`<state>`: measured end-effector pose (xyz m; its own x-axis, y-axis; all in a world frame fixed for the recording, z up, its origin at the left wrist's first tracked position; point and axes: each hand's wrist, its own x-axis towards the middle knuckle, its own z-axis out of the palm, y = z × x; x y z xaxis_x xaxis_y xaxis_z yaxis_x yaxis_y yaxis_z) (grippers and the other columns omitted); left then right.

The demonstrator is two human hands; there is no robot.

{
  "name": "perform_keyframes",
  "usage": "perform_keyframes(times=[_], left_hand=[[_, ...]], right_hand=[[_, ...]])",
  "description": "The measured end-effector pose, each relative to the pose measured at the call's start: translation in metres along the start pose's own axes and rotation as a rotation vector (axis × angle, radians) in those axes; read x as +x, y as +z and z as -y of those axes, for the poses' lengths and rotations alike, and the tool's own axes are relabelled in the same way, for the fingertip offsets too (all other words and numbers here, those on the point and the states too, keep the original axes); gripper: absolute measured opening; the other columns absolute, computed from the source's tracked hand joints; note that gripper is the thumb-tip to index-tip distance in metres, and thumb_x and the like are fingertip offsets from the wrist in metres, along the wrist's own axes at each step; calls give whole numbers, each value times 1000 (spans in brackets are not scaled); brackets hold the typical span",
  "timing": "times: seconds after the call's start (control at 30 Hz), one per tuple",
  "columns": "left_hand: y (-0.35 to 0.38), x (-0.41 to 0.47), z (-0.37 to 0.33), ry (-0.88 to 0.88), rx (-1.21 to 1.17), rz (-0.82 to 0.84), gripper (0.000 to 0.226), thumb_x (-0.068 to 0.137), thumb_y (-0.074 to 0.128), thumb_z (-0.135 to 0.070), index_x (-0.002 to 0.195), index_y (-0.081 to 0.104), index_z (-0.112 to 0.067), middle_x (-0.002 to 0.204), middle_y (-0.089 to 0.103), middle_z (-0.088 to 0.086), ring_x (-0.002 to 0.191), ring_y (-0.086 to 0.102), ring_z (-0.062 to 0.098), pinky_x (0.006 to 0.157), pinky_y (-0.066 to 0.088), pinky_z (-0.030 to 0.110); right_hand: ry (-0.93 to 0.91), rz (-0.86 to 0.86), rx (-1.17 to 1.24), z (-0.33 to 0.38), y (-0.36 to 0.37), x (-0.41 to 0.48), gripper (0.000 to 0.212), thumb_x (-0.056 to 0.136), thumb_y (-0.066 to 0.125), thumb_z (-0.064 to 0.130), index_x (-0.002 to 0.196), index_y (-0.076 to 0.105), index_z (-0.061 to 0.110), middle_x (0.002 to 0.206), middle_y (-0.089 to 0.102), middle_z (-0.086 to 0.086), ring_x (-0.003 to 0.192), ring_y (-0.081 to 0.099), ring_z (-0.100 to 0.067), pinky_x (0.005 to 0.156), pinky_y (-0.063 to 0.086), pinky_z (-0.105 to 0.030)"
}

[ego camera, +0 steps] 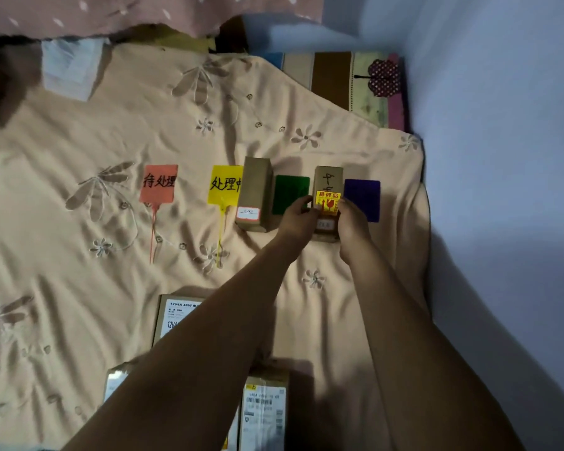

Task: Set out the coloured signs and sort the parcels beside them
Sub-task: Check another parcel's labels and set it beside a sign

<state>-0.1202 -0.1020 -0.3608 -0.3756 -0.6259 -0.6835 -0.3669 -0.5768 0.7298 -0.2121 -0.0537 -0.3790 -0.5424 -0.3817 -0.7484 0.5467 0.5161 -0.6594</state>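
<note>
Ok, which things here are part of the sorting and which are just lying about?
Sorting: red sign, yellow sign, green sign, purple sign, placed parcel, parcel in hands, waiting parcels.
Lying about: white packet, striped cushion.

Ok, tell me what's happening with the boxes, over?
Left hand and right hand gripping sticker box between green sign and purple sign. Nothing blocking.

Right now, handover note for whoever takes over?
Left hand and right hand: both grip the box with the yellow fragile sticker, between green sign and blue sign.
Done: red sign, yellow sign, green and blue laid in a row; one brown box stands between yellow and green.
Left: release this box, then sort the near parcels.
</note>
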Motion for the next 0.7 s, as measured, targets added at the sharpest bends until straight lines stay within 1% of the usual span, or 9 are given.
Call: perform_keyframes(times=[0.13, 0.2, 0.3, 0.4, 0.47, 0.53, 0.57, 0.63, 0.7], left_hand=[[0, 3, 1, -32, -25, -18, 50, 103, 57, -16, 150, 43, -12, 129, 64, 15, 105, 68, 25, 96, 57, 39], [-2, -1, -4, -48, -16, -44, 53, 101, 58, -15, 151, 41, -9, 130, 62, 13, 98, 67, 20, 84, 57, 29], [-5, -7, -15, -18, 36, -96, 52, 99, 62, -21, 147, 46, -8, 121, 61, 9, 85, 58, 6, 65, 44, 17], [-12, -16, -30, 28, 45, -106, 42, 94, 67, -24, 132, 60, -5, 114, 67, 11, 97, 63, 20, 76, 47, 25], [-16, -26, -42, 71, 45, -92, 26, 92, 68, -21, 112, 68, -3, 96, 68, 10, 90, 62, 22, 74, 47, 28], [-21, -37, -52, 104, 73, -105, 34, 86, 70, -23, 107, 67, 4, 85, 64, 12, 81, 61, 23, 69, 48, 30], [-26, -42, -55, 123, 79, -120, 47, 79, 73, -29, 109, 66, 6, 88, 66, 18, 82, 64, 27, 71, 54, 34], [-36, -50, -61, 134, 38, -127, 63, 67, 77, -38, 117, 66, 0, 110, 68, 27, 92, 68, 32, 84, 60, 48], [-53, -74, -70, 165, 31, -100, 53, 78, 75, -32, 122, 66, -3, 116, 68, 23, 89, 66, 23, 80, 59, 35]], right_hand=[[2, 5, -19, 3, -1, 0, 22, 105, 44, 30, 110, 64, 25, 112, 70, -9, 100, 70, -29, 92, 58, -46], [-22, -15, -25, 7, -2, -9, 30, 103, 40, 30, 112, 66, 17, 111, 71, -11, 98, 71, -29, 91, 59, -48], [-66, -52, -28, 15, -4, -19, 38, 99, 36, 33, 116, 62, 12, 111, 70, -10, 94, 71, -27, 87, 60, -46], [-177, -80, -59, 33, -1, -36, 34, 105, 37, 25, 129, 57, 12, 113, 61, -3, 81, 61, -9, 73, 53, -27], [-217, -118, -119, 46, 4, -48, 37, 105, 33, 28, 130, 56, 14, 114, 64, -5, 88, 64, -17, 75, 55, -33], [-257, -154, -182, 55, 12, -64, 40, 106, 30, 31, 133, 56, 16, 120, 64, -6, 96, 63, -23, 70, 52, -32], [-285, -156, -205, 58, 16, -72, 42, 106, 30, 32, 136, 54, 15, 126, 63, -7, 102, 63, -25, 71, 49, -31], [-322, -164, -234, 64, 24, -88, 44, 106, 32, 30, 140, 52, 12, 138, 60, -11, 117, 61, -28, 88, 50, -35], [-342, -145, -267, 68, 34, -110, 44, 107, 32, 25, 143, 51, 10, 148, 52, -10, 132, 53, -28, 105, 45, -38]])
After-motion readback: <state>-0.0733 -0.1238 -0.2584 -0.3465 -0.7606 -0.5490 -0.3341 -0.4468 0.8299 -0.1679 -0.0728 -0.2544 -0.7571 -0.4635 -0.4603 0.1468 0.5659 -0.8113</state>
